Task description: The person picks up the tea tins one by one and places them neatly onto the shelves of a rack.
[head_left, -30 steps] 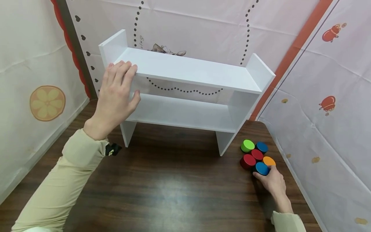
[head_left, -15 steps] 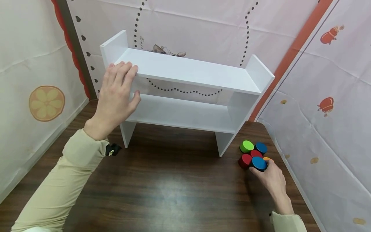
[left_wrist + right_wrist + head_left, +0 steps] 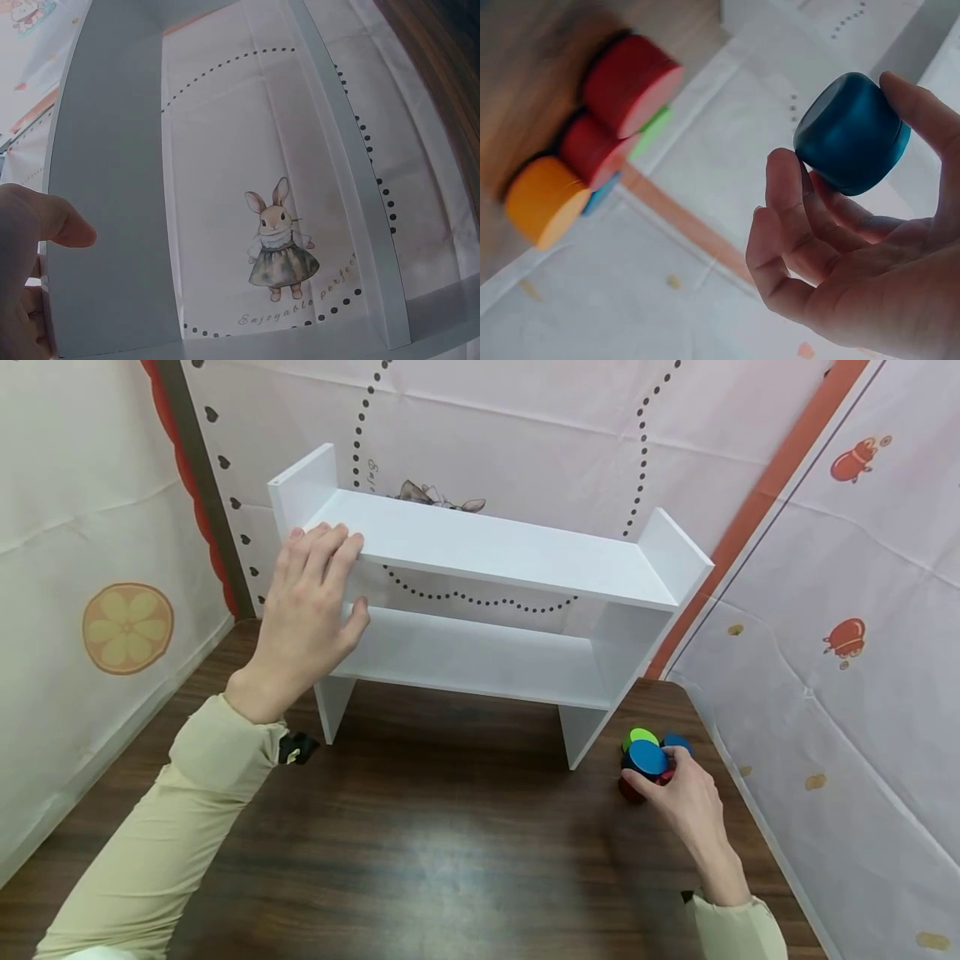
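Note:
My right hand [image 3: 690,802] holds a short, shiny blue cylinder [image 3: 647,757] between thumb and fingertips. In the right wrist view this cylinder [image 3: 851,135] is raised apart from the others. Under and behind it on the table are a red cylinder [image 3: 632,791], a light green one [image 3: 640,737] and another blue one [image 3: 678,742]. An orange cylinder [image 3: 544,201] shows beside two red ones in the right wrist view. My left hand [image 3: 300,610] grips the left end of the white shelf unit's top board [image 3: 487,539], fingers over the front edge and thumb [image 3: 71,225] below.
The shelf unit stands on a dark brown wooden table [image 3: 420,843], with a lower board [image 3: 472,652] between its side panels. Printed cloth walls [image 3: 847,718] close in the back and both sides. The cylinders sit right of the unit's right leg [image 3: 581,735].
My right hand has lifted the blue cylinder out of the group and carried it left and away from me, over the other cylinders. My left hand has stayed on the shelf unit.

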A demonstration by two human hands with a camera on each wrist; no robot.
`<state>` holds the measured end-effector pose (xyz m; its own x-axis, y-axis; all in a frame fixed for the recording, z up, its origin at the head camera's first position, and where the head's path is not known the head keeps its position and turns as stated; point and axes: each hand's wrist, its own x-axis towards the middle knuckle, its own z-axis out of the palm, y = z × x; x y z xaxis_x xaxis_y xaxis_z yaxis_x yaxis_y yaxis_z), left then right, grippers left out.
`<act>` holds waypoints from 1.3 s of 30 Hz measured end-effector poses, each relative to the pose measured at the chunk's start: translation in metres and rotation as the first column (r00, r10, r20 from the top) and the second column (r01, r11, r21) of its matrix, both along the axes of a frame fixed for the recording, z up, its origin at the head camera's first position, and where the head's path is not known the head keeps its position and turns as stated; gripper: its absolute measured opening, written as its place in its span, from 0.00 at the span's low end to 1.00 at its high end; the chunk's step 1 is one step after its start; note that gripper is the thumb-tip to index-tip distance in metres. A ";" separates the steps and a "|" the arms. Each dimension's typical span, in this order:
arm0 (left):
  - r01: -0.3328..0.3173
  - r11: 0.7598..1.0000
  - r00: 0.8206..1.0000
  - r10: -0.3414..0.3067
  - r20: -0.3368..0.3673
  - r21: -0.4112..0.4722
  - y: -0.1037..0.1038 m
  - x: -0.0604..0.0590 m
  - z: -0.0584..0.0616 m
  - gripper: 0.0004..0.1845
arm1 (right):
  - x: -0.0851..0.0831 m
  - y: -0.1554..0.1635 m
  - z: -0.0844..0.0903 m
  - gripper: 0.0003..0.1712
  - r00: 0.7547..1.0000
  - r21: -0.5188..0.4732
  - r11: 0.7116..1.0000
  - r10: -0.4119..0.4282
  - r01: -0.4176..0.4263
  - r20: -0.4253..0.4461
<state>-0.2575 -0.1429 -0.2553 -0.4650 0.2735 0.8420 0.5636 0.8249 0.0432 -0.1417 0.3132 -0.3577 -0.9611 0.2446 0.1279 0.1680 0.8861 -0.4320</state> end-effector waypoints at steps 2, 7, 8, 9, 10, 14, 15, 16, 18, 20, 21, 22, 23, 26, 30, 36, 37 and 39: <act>-0.001 1.000 1.000 0.001 0.003 0.000 -0.001 0.000 -0.001 0.33 | -0.002 -0.006 0.004 0.48 1.000 0.006 1.000 0.018 -0.018 -0.026; -0.003 1.000 1.000 0.003 0.006 0.002 -0.002 0.000 -0.001 0.33 | -0.007 -0.018 0.014 0.46 0.997 0.012 0.998 0.058 -0.058 -0.056; -0.004 1.000 1.000 0.004 0.007 0.001 -0.002 0.000 -0.001 0.33 | -0.008 -0.021 0.015 0.46 0.995 0.012 0.997 0.071 -0.070 -0.065; -0.006 1.000 1.000 0.006 0.008 0.001 -0.002 0.000 -0.001 0.33 | -0.009 -0.023 0.017 0.45 0.994 0.013 0.997 0.082 -0.082 -0.073; -0.007 1.000 1.000 0.007 0.009 0.001 -0.002 0.000 -0.002 0.33 | -0.010 -0.025 0.019 0.44 0.992 0.012 0.995 0.097 -0.096 -0.083; -0.012 1.000 1.000 0.012 0.012 0.006 -0.002 0.000 -0.002 0.33 | -0.013 -0.034 0.027 0.43 0.984 0.011 0.991 0.133 -0.133 -0.115; -0.011 1.000 1.000 0.011 0.011 0.008 -0.002 0.000 -0.003 0.33 | -0.015 -0.036 0.029 0.43 0.984 0.011 0.991 0.136 -0.136 -0.116; -0.011 1.000 1.000 0.011 0.011 0.011 -0.002 0.000 -0.003 0.33 | -0.016 -0.039 0.031 0.43 0.984 0.013 0.991 0.137 -0.137 -0.115; -0.010 1.000 1.000 0.010 0.010 0.015 -0.002 0.000 -0.003 0.34 | -0.018 -0.043 0.035 0.43 0.983 0.017 0.989 0.145 -0.144 -0.116; -0.010 1.000 1.000 0.010 0.010 0.019 -0.002 -0.001 -0.003 0.34 | -0.020 -0.048 0.039 0.43 0.980 0.026 0.987 0.158 -0.156 -0.117; -0.009 1.000 1.000 0.008 0.010 0.022 -0.002 -0.001 -0.003 0.34 | -0.021 -0.050 0.041 0.43 0.979 0.030 0.986 0.165 -0.163 -0.121; -0.007 1.000 1.000 0.007 0.009 0.024 -0.001 -0.001 -0.003 0.34 | -0.023 -0.052 0.043 0.43 0.977 0.034 0.985 0.172 -0.169 -0.126; -0.005 1.000 1.000 0.005 0.006 0.027 -0.001 -0.002 -0.003 0.34 | -0.024 -0.055 0.045 0.43 0.975 0.035 0.983 0.181 -0.178 -0.132; 0.002 0.999 1.000 -0.002 -0.004 0.038 0.001 -0.003 -0.003 0.33 | -0.027 -0.062 0.050 0.41 0.966 0.037 0.979 0.205 -0.202 -0.156; 0.000 0.999 1.000 0.001 -0.021 0.049 0.003 -0.005 -0.004 0.33 | -0.030 -0.072 0.057 0.39 0.949 0.026 0.970 0.243 -0.243 -0.201; 0.010 0.997 0.998 -0.006 -0.055 0.073 0.005 -0.008 -0.006 0.32 | -0.037 -0.090 0.070 0.38 0.923 0.028 0.952 0.301 -0.304 -0.240; 0.009 0.997 0.998 -0.005 -0.060 0.071 0.005 -0.009 -0.006 0.32 | -0.038 -0.092 0.072 0.38 0.919 0.028 0.950 0.310 -0.312 -0.243; 0.008 0.998 0.998 -0.004 -0.062 0.069 0.005 -0.009 -0.006 0.32 | -0.040 -0.098 0.076 0.37 0.911 0.032 0.944 0.325 -0.329 -0.255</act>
